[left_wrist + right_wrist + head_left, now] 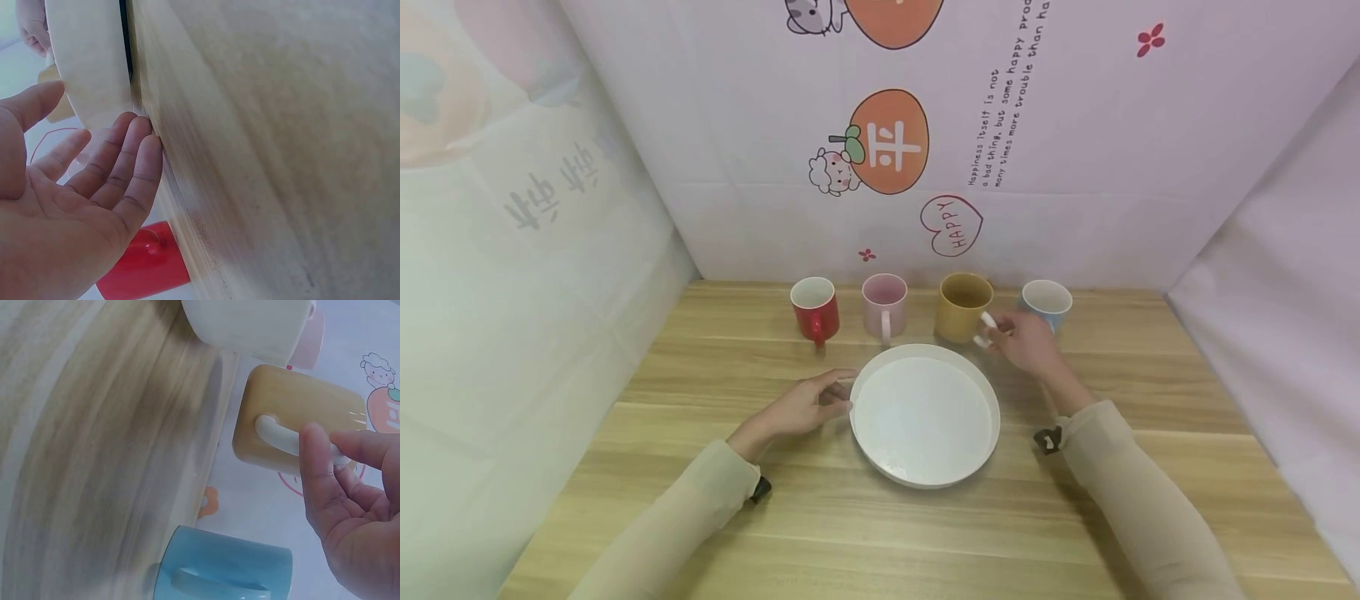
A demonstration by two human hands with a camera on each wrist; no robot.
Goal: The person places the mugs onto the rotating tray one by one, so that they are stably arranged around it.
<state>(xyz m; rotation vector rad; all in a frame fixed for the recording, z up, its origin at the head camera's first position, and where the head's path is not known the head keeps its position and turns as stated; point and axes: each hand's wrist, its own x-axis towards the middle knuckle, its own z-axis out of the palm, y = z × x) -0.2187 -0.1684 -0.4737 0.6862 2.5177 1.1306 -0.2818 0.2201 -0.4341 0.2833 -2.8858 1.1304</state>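
A white round tray [923, 421] lies mid-table. My left hand [808, 404] is at its left rim, fingers loosely bent, thumb apart; whether the fingertips touch the rim I cannot tell. In the left wrist view the left hand [94, 175] holds nothing. My right hand [1024, 340] pinches the white handle of a yellow mug [958, 312] between thumb and fingers. In the right wrist view the yellow mug [287, 412] seems slightly off the table, upright, with the right hand [356, 500] at its handle.
A red mug [816, 312] and a pink mug [880, 310] stand left of the yellow one. Behind my right hand stands a light blue mug [1051, 304], partly hidden. A printed white cloth [737, 208] rises at the table's back edge. Wooden table [865, 542] extends in front.
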